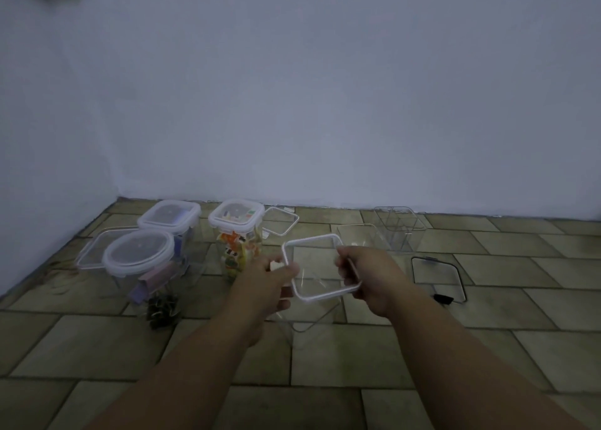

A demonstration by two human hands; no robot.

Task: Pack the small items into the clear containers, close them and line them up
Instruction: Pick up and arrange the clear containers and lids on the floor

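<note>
The clear square container [320, 275] with its white rim hangs between both grips, left hand [271, 278] and right hand [364, 272] each clamped on an opposite rim edge, and looks empty and lidless, while three lidded containers [169, 234] stand filled beyond the left grip, so packing seems roughly halfway.

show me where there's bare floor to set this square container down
Bare tiles lie in front of the hands, below the square container, and right of the black-clipped lid. Crowded: the left, around the round-lidded jar, the sweets jar and the binder clips.
</note>
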